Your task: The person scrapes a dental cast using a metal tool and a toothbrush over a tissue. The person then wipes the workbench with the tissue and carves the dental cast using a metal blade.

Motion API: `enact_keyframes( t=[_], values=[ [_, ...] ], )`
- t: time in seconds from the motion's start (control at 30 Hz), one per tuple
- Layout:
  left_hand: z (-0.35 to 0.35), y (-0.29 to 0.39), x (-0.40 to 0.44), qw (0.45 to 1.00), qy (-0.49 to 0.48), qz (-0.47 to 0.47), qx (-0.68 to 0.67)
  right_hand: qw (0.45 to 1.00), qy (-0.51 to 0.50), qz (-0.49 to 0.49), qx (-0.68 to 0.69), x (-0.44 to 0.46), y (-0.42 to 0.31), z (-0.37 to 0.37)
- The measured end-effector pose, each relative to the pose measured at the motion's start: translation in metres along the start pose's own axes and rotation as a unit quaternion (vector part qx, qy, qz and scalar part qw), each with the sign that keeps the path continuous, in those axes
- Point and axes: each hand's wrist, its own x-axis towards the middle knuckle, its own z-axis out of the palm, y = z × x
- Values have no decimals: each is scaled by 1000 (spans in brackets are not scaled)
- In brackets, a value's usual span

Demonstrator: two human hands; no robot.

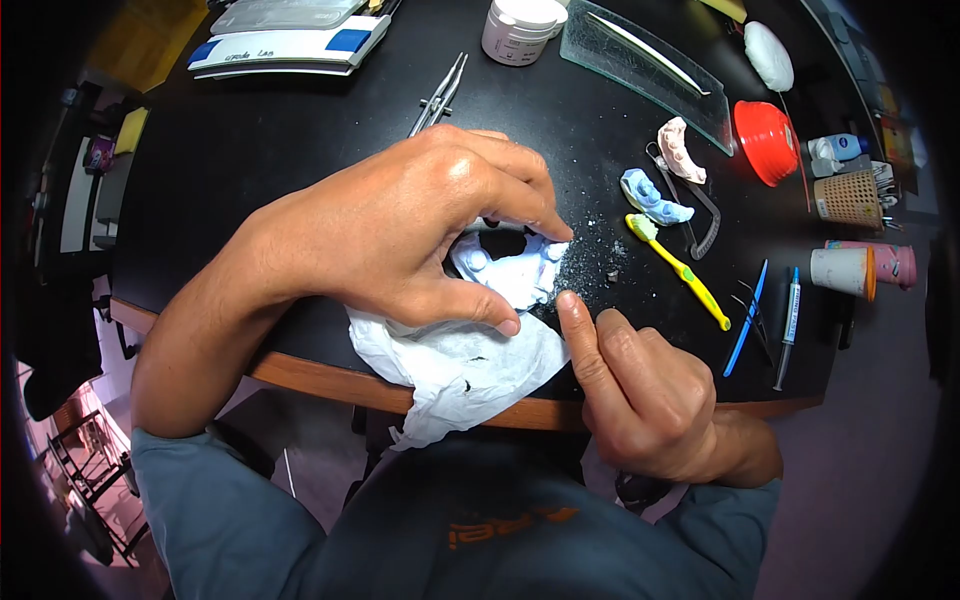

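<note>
My left hand (420,215) is curved around a pale blue-white dental plaster cast (520,275), thumb at its near side and fingers over the far side. Tooth shapes stand up from the cast. Close to the cast's right edge is my right hand (640,390), its index finger stretched towards the cast and its other fingers curled in. Whatever those curled fingers may grip is hidden. A crumpled white cloth or tissue (470,370) lies under and in front of the cast, over the table edge. Pale crumbs (600,250) are scattered on the black table beside the cast.
Right of the hands lie a yellow toothbrush (690,275), a blue cast piece (655,200), a pinkish cast (682,150), blue tweezers (746,320) and a syringe (790,325). Farther back are metal tweezers (440,95), a white jar (520,30), a glass slab (650,75) and a red bowl (765,140).
</note>
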Motion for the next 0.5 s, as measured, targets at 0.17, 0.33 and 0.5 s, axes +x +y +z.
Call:
enact_keyframes(
  t=[0.17,0.33,0.5],
  values=[
    [1,-2,1,1000,3,9,2,1000,-6,2,6,2,1,-1],
    [0,-1,1,1000,1,4,8,1000,-5,-13,-5,4,3,-2],
    [-1,-2,2,1000,-2,12,18,997,-46,-43,-35,11,5,-13]
  ],
)
